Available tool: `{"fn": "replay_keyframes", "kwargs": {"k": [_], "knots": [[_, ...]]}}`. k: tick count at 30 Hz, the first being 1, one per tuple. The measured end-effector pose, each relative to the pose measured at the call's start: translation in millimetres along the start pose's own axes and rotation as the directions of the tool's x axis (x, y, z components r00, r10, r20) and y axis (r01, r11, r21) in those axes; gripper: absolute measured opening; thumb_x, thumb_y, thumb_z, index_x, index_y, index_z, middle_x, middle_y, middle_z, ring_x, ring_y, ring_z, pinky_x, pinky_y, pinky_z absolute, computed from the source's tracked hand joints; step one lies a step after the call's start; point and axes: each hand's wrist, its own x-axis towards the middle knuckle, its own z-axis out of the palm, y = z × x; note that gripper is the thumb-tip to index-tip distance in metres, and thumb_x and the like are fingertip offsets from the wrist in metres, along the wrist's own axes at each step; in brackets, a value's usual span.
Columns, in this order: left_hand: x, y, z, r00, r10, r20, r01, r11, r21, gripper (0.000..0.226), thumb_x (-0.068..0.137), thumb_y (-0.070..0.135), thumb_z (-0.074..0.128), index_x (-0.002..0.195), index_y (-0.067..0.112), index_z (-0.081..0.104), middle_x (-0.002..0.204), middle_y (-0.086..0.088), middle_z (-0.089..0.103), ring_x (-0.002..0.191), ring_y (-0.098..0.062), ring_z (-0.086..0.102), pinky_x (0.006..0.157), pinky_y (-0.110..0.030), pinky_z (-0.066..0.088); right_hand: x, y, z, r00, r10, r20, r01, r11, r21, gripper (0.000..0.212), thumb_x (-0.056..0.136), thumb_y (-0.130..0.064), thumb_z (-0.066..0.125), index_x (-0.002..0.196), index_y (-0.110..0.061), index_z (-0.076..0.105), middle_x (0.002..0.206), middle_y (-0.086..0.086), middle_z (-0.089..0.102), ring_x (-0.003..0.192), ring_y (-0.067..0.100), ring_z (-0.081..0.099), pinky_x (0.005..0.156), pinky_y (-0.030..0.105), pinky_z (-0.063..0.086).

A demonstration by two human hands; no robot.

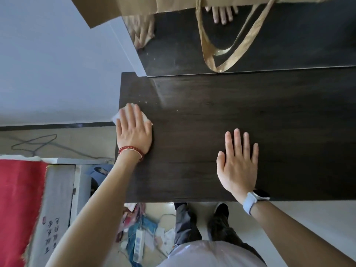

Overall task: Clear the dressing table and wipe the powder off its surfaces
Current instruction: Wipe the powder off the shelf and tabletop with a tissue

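Observation:
The dark wooden dressing table top fills the middle of the head view. My left hand presses flat on a white tissue near the table's left edge. Pale powder specks and a faint streak lie just beyond it, near the mirror's corner. My right hand rests flat on the bare wood near the front edge, fingers spread, holding nothing. A mirror stands at the back and reflects both hands.
A gold ribbon loop hangs in front of the mirror from a brown paper bag above. Left of the table lie a red cloth, a cable on the floor and a power strip among clutter below.

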Motion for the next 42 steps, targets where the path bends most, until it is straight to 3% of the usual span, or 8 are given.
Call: {"fn": "replay_keyframes", "kwargs": {"k": [8,16,19,23,27,31,36,42], "knots": [[-48.7,93.9,14.9,0.814,0.567,0.129,-0.573,0.819,0.019,0.060,0.090,0.041,0.015,0.144,0.018,0.008,0.155,-0.007,0.012,0.142,-0.030,0.004,0.115,-0.043,0.003,17.9,-8.2,3.6,0.999,0.039,0.031,-0.038,0.999,-0.031,0.061,0.086,-0.044,0.026,0.141,-0.019,0.025,0.152,0.016,0.026,0.139,0.041,0.018,0.107,0.065,0.016],[18.6,-17.1,-10.0,0.984,-0.177,0.017,0.177,0.983,-0.046,0.055,0.095,0.029,0.025,0.144,0.011,0.007,0.154,-0.016,0.006,0.140,-0.037,0.001,0.114,-0.049,0.003,18.4,-8.6,6.7,0.999,0.050,-0.022,-0.050,0.999,-0.007,0.055,0.089,-0.039,0.026,0.141,-0.019,0.027,0.151,0.015,0.028,0.139,0.040,0.019,0.108,0.065,0.016],[0.7,49.8,6.8,0.985,0.172,-0.003,-0.172,0.985,-0.025,0.058,0.094,0.031,0.029,0.144,0.010,0.008,0.154,-0.016,0.008,0.141,-0.036,0.000,0.113,-0.047,-0.002,18.3,-8.3,5.1,0.999,0.050,-0.002,-0.050,0.999,-0.016,0.056,0.088,-0.039,0.027,0.141,-0.019,0.027,0.151,0.015,0.028,0.139,0.040,0.020,0.108,0.065,0.016],[-13.6,92.1,12.7,0.800,0.593,0.096,-0.595,0.804,-0.012,0.060,0.092,0.037,0.031,0.144,0.015,0.011,0.155,-0.008,0.011,0.142,-0.027,0.004,0.115,-0.042,0.003,19.6,-8.7,2.8,0.998,0.062,0.010,-0.062,0.998,-0.024,0.057,0.086,-0.040,0.026,0.140,-0.020,0.028,0.151,0.014,0.029,0.139,0.039,0.021,0.108,0.063,0.017],[37.1,21.4,0.6,0.981,0.191,-0.013,-0.192,0.981,-0.038,0.058,0.094,0.031,0.030,0.144,0.010,0.007,0.155,-0.012,0.007,0.142,-0.030,0.002,0.115,-0.046,0.005,20.0,-8.8,2.7,0.997,0.071,0.019,-0.071,0.997,-0.029,0.057,0.087,-0.041,0.026,0.140,-0.021,0.028,0.150,0.014,0.029,0.139,0.039,0.021,0.109,0.062,0.017],[54.1,9.6,-9.1,0.999,-0.052,-0.004,0.051,0.992,-0.112,0.060,0.093,0.025,0.026,0.142,0.000,0.003,0.154,-0.018,0.006,0.141,-0.034,0.000,0.116,-0.045,0.002,20.8,-9.3,3.7,0.997,0.072,0.023,-0.071,0.997,-0.025,0.057,0.087,-0.041,0.027,0.140,-0.021,0.027,0.151,0.015,0.028,0.139,0.039,0.020,0.108,0.063,0.017],[33.3,86.3,3.4,0.841,0.541,0.023,-0.539,0.840,-0.054,0.061,0.089,0.024,0.037,0.142,0.003,0.014,0.152,-0.016,0.017,0.141,-0.032,0.010,0.115,-0.038,0.004,20.3,-8.9,4.8,0.998,0.066,0.014,-0.066,0.997,-0.036,0.056,0.087,-0.040,0.028,0.140,-0.021,0.028,0.150,0.013,0.031,0.139,0.038,0.021,0.108,0.063,0.018],[61.0,69.1,0.3,0.796,0.603,0.040,-0.603,0.797,-0.029,0.059,0.092,0.033,0.037,0.144,0.013,0.016,0.154,-0.011,0.014,0.142,-0.024,0.008,0.114,-0.032,0.002,20.5,-10.6,1.6,0.996,0.082,0.027,-0.081,0.996,-0.033,0.058,0.085,-0.041,0.028,0.139,-0.022,0.028,0.150,0.014,0.031,0.140,0.037,0.021,0.109,0.062,0.017]]}}
